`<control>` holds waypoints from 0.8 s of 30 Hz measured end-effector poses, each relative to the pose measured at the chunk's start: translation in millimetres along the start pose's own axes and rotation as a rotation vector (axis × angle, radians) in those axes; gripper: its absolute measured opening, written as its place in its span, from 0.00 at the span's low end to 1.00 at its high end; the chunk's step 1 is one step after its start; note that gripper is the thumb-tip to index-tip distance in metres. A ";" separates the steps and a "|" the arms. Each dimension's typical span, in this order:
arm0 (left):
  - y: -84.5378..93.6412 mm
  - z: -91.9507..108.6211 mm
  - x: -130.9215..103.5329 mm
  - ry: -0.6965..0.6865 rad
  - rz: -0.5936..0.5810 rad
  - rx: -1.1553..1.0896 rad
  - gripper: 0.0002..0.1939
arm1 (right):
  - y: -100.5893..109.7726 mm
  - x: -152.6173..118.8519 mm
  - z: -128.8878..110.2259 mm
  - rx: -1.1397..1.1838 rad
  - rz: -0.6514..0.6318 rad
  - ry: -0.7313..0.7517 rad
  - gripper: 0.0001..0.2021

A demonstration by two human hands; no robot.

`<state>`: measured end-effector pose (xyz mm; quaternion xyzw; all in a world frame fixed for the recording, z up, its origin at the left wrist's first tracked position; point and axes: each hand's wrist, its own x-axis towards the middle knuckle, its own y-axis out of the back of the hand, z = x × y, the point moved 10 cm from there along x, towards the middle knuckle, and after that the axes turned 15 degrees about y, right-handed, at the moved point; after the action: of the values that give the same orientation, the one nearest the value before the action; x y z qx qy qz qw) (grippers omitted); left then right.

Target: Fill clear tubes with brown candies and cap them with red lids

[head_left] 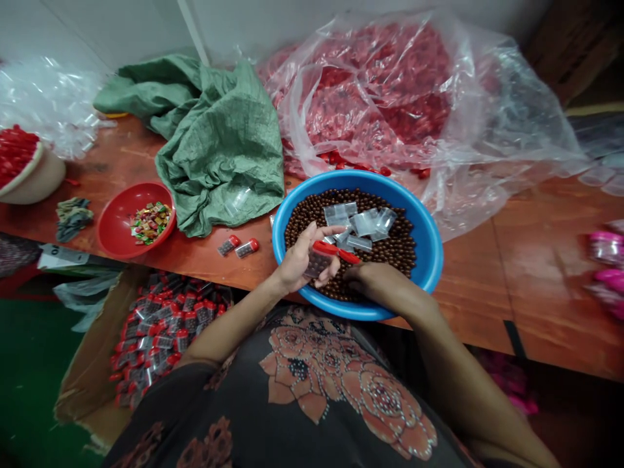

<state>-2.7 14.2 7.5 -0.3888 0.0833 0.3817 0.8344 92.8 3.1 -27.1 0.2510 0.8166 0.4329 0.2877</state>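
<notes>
My left hand (302, 260) holds a small clear container (319, 261) filled with brown balls, over the near edge of a blue bowl (431, 250). My right hand (370, 276) pinches a red cap (336, 251) at the container's top. The bowl is full of small brown balls (400, 250), with several small clear packets (363, 224) lying on top of them.
Two filled red-capped containers (238, 247) lie on the wooden table (536, 279). A red bowl (114, 224) holds wrapped candies, beside a green sack (219, 143). A big plastic bag of red caps (385, 91) stands behind. A cardboard box (88, 364) of finished containers sits below left.
</notes>
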 end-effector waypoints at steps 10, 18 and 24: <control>-7.9 -11.1 6.6 -0.002 0.090 0.179 0.38 | 82.6 -47.9 -27.2 0.573 1.187 0.060 0.12; -7.1 -7.4 7.6 -0.025 0.130 0.193 0.38 | 89.5 -41.5 -83.7 0.013 0.946 0.420 0.28; -13.4 6.8 0.7 -0.050 0.120 0.262 0.35 | 57.6 -34.2 -12.3 0.697 0.840 -0.006 0.21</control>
<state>6.1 14.0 19.7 -0.2612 0.1344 0.4264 0.8555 117.8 2.4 36.2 0.6374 0.7403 0.2138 -0.0077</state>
